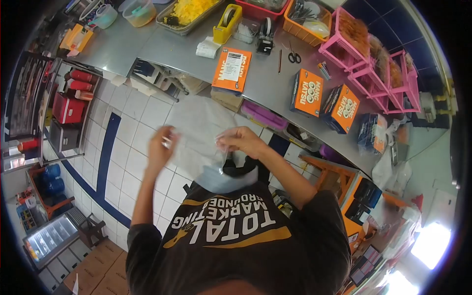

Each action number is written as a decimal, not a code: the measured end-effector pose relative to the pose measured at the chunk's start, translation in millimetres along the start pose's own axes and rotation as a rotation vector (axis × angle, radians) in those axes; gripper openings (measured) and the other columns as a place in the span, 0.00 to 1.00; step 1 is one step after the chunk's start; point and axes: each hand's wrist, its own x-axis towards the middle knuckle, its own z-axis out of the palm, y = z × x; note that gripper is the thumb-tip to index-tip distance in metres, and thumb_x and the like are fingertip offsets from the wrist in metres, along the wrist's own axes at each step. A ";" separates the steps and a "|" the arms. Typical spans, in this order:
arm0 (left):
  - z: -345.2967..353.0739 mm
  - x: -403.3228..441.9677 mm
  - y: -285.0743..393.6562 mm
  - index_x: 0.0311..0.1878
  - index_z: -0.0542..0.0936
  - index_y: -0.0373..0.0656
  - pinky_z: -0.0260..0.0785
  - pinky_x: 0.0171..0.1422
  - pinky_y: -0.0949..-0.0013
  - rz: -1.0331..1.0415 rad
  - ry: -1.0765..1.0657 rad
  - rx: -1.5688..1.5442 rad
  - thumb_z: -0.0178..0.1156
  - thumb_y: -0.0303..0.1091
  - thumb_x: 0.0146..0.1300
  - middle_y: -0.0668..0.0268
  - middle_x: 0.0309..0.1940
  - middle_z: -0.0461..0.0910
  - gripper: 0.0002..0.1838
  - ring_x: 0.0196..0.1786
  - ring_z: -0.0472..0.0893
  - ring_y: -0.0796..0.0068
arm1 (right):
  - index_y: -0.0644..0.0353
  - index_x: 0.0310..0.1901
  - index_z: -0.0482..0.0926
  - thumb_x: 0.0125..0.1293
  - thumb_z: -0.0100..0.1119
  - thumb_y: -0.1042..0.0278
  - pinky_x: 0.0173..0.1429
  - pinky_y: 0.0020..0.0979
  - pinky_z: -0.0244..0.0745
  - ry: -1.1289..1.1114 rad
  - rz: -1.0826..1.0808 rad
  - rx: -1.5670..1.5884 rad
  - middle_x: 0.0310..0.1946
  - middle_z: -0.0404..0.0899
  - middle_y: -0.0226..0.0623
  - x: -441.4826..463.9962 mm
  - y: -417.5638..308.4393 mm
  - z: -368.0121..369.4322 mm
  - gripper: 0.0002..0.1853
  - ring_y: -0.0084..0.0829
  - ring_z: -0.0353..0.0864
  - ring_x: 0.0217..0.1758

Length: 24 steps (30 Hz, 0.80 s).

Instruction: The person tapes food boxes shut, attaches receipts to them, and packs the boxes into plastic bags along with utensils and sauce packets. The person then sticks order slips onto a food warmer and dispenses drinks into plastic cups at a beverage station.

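Observation:
A thin, translucent white plastic bag [201, 123] hangs in front of my body, between my two hands. My left hand [164, 142] has its fingers bent round the bag's edge on the left. On the other side, my right hand [241, 141] pinches the bag's edge between thumb and fingers. The bag's lower part lies against my dark shirt. Beyond the bag, on the metal counter's near edge, stands an orange box with a receipt [232, 71] on top.
On the metal counter [189, 54] are two orange boxes [307, 92] [342, 108], scissors [294, 55], a yellow tape dispenser [227, 23], an orange basket [307, 22] and pink baskets [364, 54]. A shelf with a red box [68, 108] stands at the left.

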 end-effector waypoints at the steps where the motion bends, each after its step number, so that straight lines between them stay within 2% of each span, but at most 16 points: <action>1: 18.7 -10.8 19.3 0.51 0.83 0.37 0.76 0.38 0.67 0.008 -0.122 -0.152 0.70 0.33 0.68 0.60 0.36 0.84 0.13 0.35 0.84 0.70 | 0.69 0.51 0.85 0.71 0.69 0.68 0.51 0.30 0.87 0.047 0.010 -0.045 0.43 0.90 0.40 -1.2 2.4 5.6 0.13 0.27 0.89 0.42; 3: 41.5 -21.8 53.3 0.52 0.82 0.37 0.77 0.41 0.69 -0.005 -0.320 -0.402 0.69 0.33 0.69 0.61 0.34 0.85 0.13 0.36 0.85 0.73 | 0.70 0.48 0.86 0.69 0.72 0.68 0.40 0.25 0.85 0.118 -0.061 -0.105 0.36 0.90 0.37 2.9 19.3 10.2 0.13 0.24 0.88 0.34; 4: 50.7 -24.9 62.4 0.52 0.82 0.37 0.78 0.41 0.69 -0.079 -0.388 -0.495 0.72 0.37 0.66 0.60 0.33 0.85 0.17 0.35 0.86 0.70 | 0.70 0.48 0.86 0.69 0.72 0.68 0.40 0.25 0.85 0.122 -0.060 -0.109 0.36 0.90 0.37 3.6 20.3 13.3 0.13 0.24 0.88 0.34; 7: 64.3 -30.1 76.4 0.55 0.81 0.41 0.79 0.45 0.66 -0.044 -0.510 -0.372 0.72 0.38 0.67 0.62 0.35 0.86 0.18 0.37 0.87 0.70 | 0.68 0.47 0.86 0.70 0.71 0.67 0.39 0.24 0.83 0.315 -0.103 -0.382 0.35 0.89 0.36 4.4 24.3 13.1 0.12 0.22 0.86 0.32; 9: 65.8 -37.6 95.0 0.53 0.82 0.40 0.81 0.47 0.61 -0.045 -0.600 -0.065 0.74 0.44 0.65 0.57 0.37 0.88 0.21 0.38 0.89 0.59 | 0.67 0.42 0.85 0.68 0.74 0.65 0.34 0.22 0.79 0.419 -0.120 -0.281 0.32 0.88 0.34 9.5 32.3 3.2 0.12 0.21 0.85 0.31; 10: 74.1 -45.0 91.7 0.53 0.82 0.40 0.81 0.47 0.61 -0.042 -0.596 -0.068 0.74 0.44 0.65 0.57 0.37 0.88 0.21 0.38 0.89 0.59 | 0.67 0.42 0.85 0.68 0.74 0.65 0.34 0.22 0.79 0.420 -0.122 -0.286 0.32 0.88 0.34 6.5 27.7 4.6 0.12 0.21 0.85 0.31; 12: 95.4 -60.8 77.9 0.51 0.83 0.39 0.81 0.49 0.58 0.050 -0.756 -0.235 0.73 0.48 0.64 0.55 0.39 0.89 0.22 0.42 0.89 0.54 | 0.64 0.37 0.83 0.64 0.78 0.63 0.30 0.21 0.73 0.403 -0.092 0.078 0.30 0.86 0.32 -0.8 14.3 10.5 0.14 0.18 0.81 0.28; 13: 97.1 -64.2 80.9 0.48 0.84 0.39 0.80 0.48 0.61 0.208 -0.691 -0.213 0.70 0.43 0.68 0.56 0.38 0.89 0.17 0.40 0.89 0.59 | 0.64 0.37 0.83 0.64 0.78 0.63 0.30 0.21 0.73 0.405 -0.095 0.075 0.30 0.86 0.32 -0.7 14.5 5.3 0.14 0.18 0.81 0.28; 14: 104.0 -66.9 70.9 0.48 0.84 0.39 0.80 0.48 0.61 0.212 -0.690 -0.217 0.70 0.43 0.68 0.56 0.38 0.89 0.17 0.40 0.89 0.59 | 0.63 0.38 0.83 0.64 0.79 0.63 0.30 0.21 0.71 0.377 -0.078 0.047 0.30 0.86 0.32 -0.9 17.2 -2.4 0.14 0.18 0.81 0.29; 16: 116.2 -66.6 52.6 0.50 0.82 0.37 0.76 0.40 0.61 -0.053 -0.520 -0.425 0.67 0.44 0.71 0.57 0.35 0.86 0.18 0.34 0.85 0.60 | 0.62 0.39 0.82 0.63 0.79 0.63 0.29 0.21 0.70 0.354 -0.060 0.015 0.31 0.85 0.32 -0.4 22.9 -11.2 0.15 0.18 0.81 0.30; 17: 115.0 -61.6 50.3 0.49 0.82 0.36 0.73 0.37 0.67 -0.235 -0.420 -0.550 0.64 0.38 0.74 0.64 0.34 0.84 0.13 0.33 0.81 0.75 | 0.63 0.43 0.83 0.63 0.79 0.63 0.30 0.21 0.71 0.383 -0.030 -0.105 0.32 0.85 0.32 0.1 25.8 -12.4 0.16 0.19 0.82 0.31; 18: 114.2 -57.6 48.2 0.49 0.82 0.36 0.73 0.37 0.67 -0.238 -0.419 -0.552 0.64 0.38 0.74 0.64 0.34 0.84 0.13 0.33 0.81 0.75 | 0.64 0.48 0.83 0.64 0.78 0.64 0.31 0.21 0.72 0.407 0.003 -0.223 0.33 0.85 0.32 0.2 30.6 -11.9 0.17 0.20 0.82 0.32; 20: 107.3 -42.4 53.7 0.49 0.82 0.37 0.69 0.37 0.73 -0.350 -0.418 -0.950 0.64 0.35 0.75 0.71 0.34 0.81 0.10 0.34 0.74 0.86 | 0.65 0.50 0.82 0.63 0.79 0.64 0.32 0.22 0.72 0.396 -0.006 -0.201 0.34 0.85 0.33 9.0 50.0 -5.6 0.19 0.20 0.83 0.33; 21: 108.5 -35.9 57.2 0.52 0.82 0.38 0.65 0.37 0.77 -0.219 -0.449 -0.874 0.64 0.33 0.75 0.75 0.34 0.80 0.10 0.34 0.71 0.89 | 0.65 0.52 0.81 0.62 0.79 0.64 0.32 0.23 0.73 0.384 -0.019 -0.178 0.34 0.85 0.33 13.3 58.3 -3.2 0.21 0.21 0.83 0.34; 22: 109.1 -31.5 53.5 0.52 0.82 0.38 0.65 0.37 0.77 -0.220 -0.440 -0.872 0.64 0.33 0.75 0.75 0.34 0.80 0.10 0.34 0.71 0.89 | 0.65 0.52 0.81 0.62 0.79 0.64 0.32 0.23 0.73 0.376 -0.020 -0.181 0.34 0.85 0.33 12.9 54.8 3.5 0.21 0.21 0.83 0.34; 24: 113.1 -23.4 46.2 0.54 0.82 0.37 0.63 0.36 0.79 -0.209 -0.644 -0.937 0.64 0.34 0.75 0.78 0.35 0.78 0.12 0.35 0.69 0.92 | 0.61 0.46 0.79 0.60 0.81 0.63 0.32 0.25 0.72 0.372 0.017 0.213 0.32 0.83 0.31 8.7 46.8 13.8 0.21 0.20 0.80 0.32</action>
